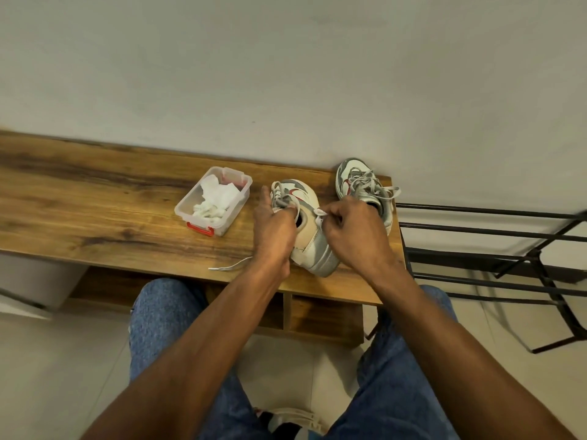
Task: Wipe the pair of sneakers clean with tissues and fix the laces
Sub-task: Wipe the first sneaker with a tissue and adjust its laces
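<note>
White leather with grey and red panels, the nearer low-top sneaker lies on the brown wood-grain surface, heel toward the person, and serves as the landmark. By the look of it the lace-fixing step is in hand, not the wiping: no tissue is in either hand.

At the sneaker's right side, the right hand has its fingers curled tight, pinching the white lace end near the top eyelets. On the sneaker's left side, the left hand rests against the collar and tongue, its index finger stretched up past the grey laces; whether its other fingers grip anything I cannot tell, as the back of the hand hides them. A loose lace tail trails from under the left wrist, left of the sneaker's heel.

Next, I judge, the pinched end needs drawing taut, with the left hand steadying the shoe.

Right of and behind the landmark stands the matching second sneaker, laces loose. Left of it sits a clear plastic box with red clips holding crumpled white tissues.
</note>
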